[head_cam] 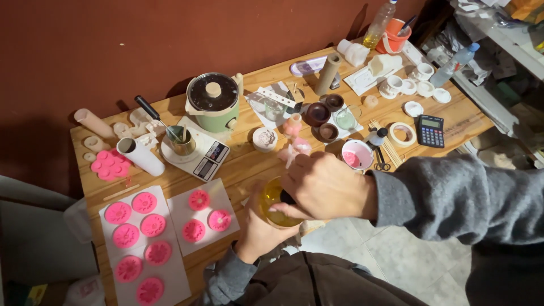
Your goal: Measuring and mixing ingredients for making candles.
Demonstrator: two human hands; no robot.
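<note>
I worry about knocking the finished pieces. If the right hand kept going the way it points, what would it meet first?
Probably the left hand holding the clear glass cup of yellow liquid: the right hand points left, its fingers already over the rim. Beyond lie pink flower-shaped mouldings.

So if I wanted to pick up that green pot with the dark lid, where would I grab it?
Probably by the pale handle sticking up at the right rear of the green pot, coming from the right, where the tabletop is less crowded. The scale crowds its front, and the lid knob would likely lift only the lid.
</note>
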